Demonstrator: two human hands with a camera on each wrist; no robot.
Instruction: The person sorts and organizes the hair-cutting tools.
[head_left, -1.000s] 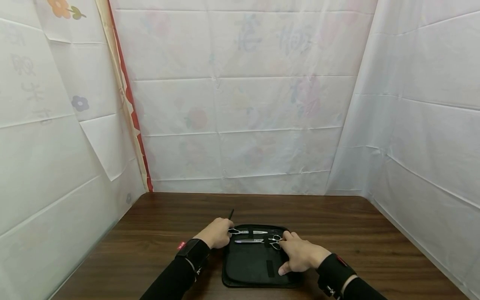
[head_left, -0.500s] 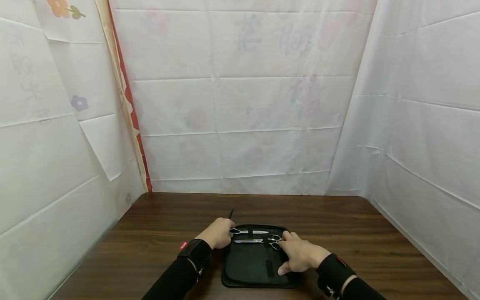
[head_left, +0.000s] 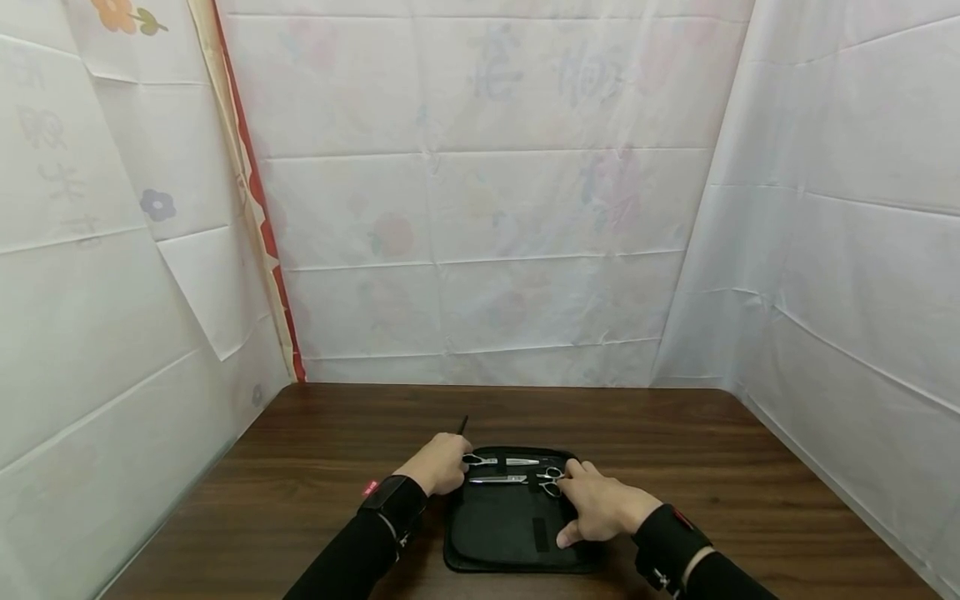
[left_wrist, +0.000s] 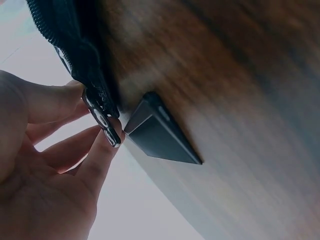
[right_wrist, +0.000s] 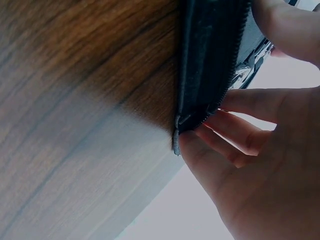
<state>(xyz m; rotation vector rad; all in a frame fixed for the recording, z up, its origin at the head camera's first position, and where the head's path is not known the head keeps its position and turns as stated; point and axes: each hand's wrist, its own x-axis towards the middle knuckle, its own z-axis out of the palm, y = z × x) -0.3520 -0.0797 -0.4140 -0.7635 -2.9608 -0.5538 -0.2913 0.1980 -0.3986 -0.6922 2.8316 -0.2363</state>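
Observation:
A black zip case point(head_left: 517, 525) lies opened out flat on the table. Strapped across its far part are two silver pairs of scissors, the farther scissors point(head_left: 517, 462) and the nearer scissors point(head_left: 498, 480). At the far left edge my left hand point(head_left: 438, 462) pinches the farther pair's shiny handle rings point(left_wrist: 102, 120) between thumb and fingers. Just beyond it a thin black piece point(head_left: 462, 425) sticks up; the left wrist view shows a flat dark wedge shape point(left_wrist: 162, 135), its kind unclear. My right hand point(head_left: 603, 504) rests spread on the case's right side, fingertips touching the zipped edge point(right_wrist: 215, 102).
Brown wood-grain table point(head_left: 337, 425) surrounds the case. Creased white sheets hang as walls behind point(head_left: 480, 208), at the left point(head_left: 112, 333) and at the right point(head_left: 840, 267). An elastic strap point(head_left: 540, 535) crosses the case's near part.
My left hand has shifted slightly to the right, with the scissors sliding a little the same way. The right hand and the case stay about where they were.

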